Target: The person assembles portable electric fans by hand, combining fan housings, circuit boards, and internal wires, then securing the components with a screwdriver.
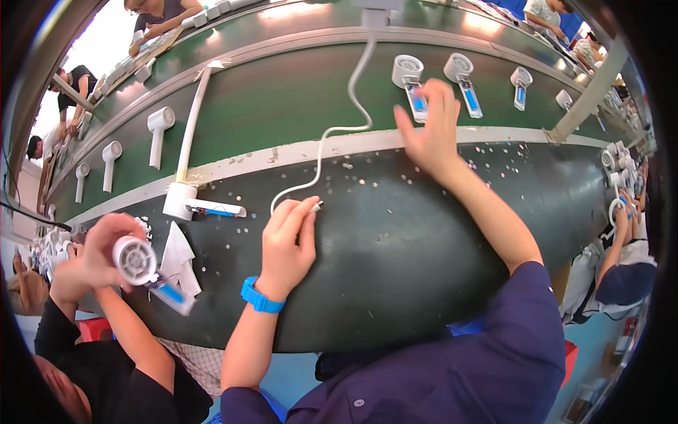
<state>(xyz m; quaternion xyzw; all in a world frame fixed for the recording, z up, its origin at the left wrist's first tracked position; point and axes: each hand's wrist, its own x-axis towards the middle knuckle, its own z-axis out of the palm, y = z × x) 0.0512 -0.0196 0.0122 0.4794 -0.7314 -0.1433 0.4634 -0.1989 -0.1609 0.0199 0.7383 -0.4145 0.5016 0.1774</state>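
Between the thumb and fingers of my left hand [286, 244], which wears a blue wristband [260, 297], is the small plug [317, 207] of a white cable [322, 152]. That cable curves up to a white box [378, 13] at the top edge. Over the green belt, my right hand [432, 134] is raised with thumb and fingers apart. Just beside its fingertips lies a white handheld fan [407, 69], its handle uncovered to show a blue cell; my fingers partly hide the handle. Whether they touch it, I cannot tell.
More handheld fans [459, 67] lie along the green conveyor belt [282, 92]. Another fan [181, 200] and a white cloth [176, 258] rest on the dark worktop [395, 283]. At left, a co-worker's hand [106, 247] holds a fan. A post [590, 92] stands at right.
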